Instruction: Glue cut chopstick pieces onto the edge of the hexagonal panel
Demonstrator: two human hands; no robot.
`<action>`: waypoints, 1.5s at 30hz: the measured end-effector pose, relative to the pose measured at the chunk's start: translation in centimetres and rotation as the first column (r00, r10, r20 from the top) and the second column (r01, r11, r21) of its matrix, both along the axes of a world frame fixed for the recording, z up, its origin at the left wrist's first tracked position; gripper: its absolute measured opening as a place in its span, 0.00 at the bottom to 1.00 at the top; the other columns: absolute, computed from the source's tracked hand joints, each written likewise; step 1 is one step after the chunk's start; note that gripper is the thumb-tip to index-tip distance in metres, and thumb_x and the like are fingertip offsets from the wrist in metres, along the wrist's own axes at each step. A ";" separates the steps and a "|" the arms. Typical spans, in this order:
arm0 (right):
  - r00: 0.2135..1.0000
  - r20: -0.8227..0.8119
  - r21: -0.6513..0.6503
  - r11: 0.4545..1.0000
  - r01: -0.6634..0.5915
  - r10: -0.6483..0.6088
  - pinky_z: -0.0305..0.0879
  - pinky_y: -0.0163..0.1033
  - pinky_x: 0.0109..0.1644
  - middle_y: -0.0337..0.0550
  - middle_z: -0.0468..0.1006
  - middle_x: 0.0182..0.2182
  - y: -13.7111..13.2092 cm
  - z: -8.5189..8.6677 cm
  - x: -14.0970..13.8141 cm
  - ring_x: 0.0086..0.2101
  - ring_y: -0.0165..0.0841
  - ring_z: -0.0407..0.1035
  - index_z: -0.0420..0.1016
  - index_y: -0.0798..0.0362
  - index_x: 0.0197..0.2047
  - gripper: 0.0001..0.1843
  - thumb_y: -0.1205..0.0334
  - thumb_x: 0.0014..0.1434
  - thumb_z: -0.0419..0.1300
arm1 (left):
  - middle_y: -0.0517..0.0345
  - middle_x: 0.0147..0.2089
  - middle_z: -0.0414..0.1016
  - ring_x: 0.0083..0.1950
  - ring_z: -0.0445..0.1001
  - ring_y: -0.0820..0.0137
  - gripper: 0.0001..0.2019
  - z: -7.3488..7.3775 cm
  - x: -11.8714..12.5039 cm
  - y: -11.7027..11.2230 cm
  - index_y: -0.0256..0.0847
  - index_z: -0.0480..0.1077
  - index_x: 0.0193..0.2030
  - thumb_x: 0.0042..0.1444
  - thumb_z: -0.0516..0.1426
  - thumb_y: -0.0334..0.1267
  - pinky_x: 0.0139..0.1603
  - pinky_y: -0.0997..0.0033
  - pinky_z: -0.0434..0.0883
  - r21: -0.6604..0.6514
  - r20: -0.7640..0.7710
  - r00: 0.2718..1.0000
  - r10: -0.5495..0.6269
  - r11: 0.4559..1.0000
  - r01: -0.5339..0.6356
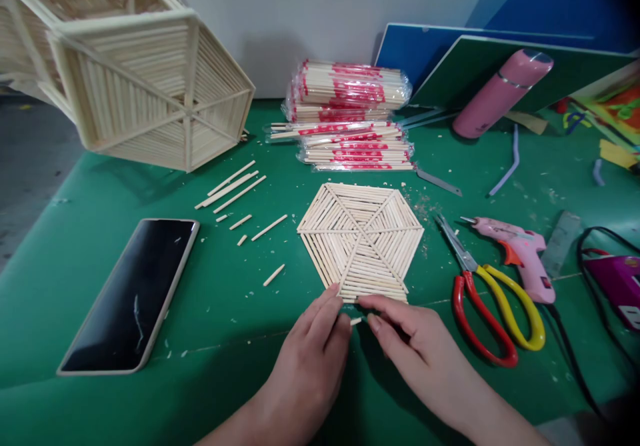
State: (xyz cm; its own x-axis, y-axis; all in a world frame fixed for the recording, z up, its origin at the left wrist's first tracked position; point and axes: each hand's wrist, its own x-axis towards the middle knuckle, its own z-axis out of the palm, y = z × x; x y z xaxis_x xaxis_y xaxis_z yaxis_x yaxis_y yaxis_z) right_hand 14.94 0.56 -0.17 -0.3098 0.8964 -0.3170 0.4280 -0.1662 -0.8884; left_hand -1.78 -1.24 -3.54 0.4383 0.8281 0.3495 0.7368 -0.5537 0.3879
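A flat hexagonal panel of wooden sticks (pixel 361 236) lies on the green table, with spokes crossing at its middle. My left hand (pixel 317 349) is closed at its near left corner, fingers together and fingertips against the edge. At the near edge, my right hand (pixel 417 343) has curled fingers, its index fingertip pressing on the edge sticks and its thumb just below. A short stick piece (pixel 355 321) shows between the two hands; whether a finger holds it is unclear. Red-and-yellow-handled scissors (pixel 487 299) lie to the right of my right hand.
A large stick-built frame (pixel 150 86) stands at back left. Cut sticks (pixel 239 193) and a phone (pixel 133 296) lie left. Wrapped chopstick packs (pixel 350 116) are behind. A pink glue gun (pixel 520 253), its cord, a pink bottle (pixel 500 96) and a purple box (pixel 617 286) are right.
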 end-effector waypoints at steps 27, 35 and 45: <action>0.945 -0.268 -0.386 0.919 0.075 -0.190 0.59 0.35 0.29 0.34 0.67 0.18 -0.9 0.4 -1.7 0.23 0.28 0.63 0.63 0.57 0.50 0.21 0.53 0.56 0.53 | 0.42 0.53 0.66 0.61 0.58 0.60 0.10 -1.0 -0.1 -0.8 0.35 0.66 0.40 0.58 0.45 0.29 0.55 0.60 0.66 -0.120 0.108 0.993 -0.057 0.990 0.070; 0.983 0.180 0.320 0.947 -0.023 -0.037 0.63 0.38 0.38 0.41 0.71 0.32 0.4 -1.1 -0.2 0.33 0.32 0.66 0.68 0.49 0.45 0.12 0.65 0.57 0.53 | 0.44 0.52 0.69 0.57 0.65 0.61 0.10 0.1 -0.1 -0.4 0.35 0.67 0.41 0.57 0.47 0.29 0.52 0.64 0.69 -0.177 0.083 0.997 0.007 0.984 0.008; 0.926 0.377 0.559 0.801 -0.215 -0.014 0.62 0.36 0.34 0.42 0.72 0.29 1.4 -2.5 -0.5 0.32 0.32 0.65 0.75 0.50 0.35 0.08 0.65 0.57 0.54 | 0.42 0.50 0.69 0.56 0.65 0.60 0.09 0.0 -0.2 -0.3 0.33 0.67 0.38 0.56 0.47 0.26 0.53 0.63 0.69 -0.072 0.057 0.998 -0.032 0.997 0.036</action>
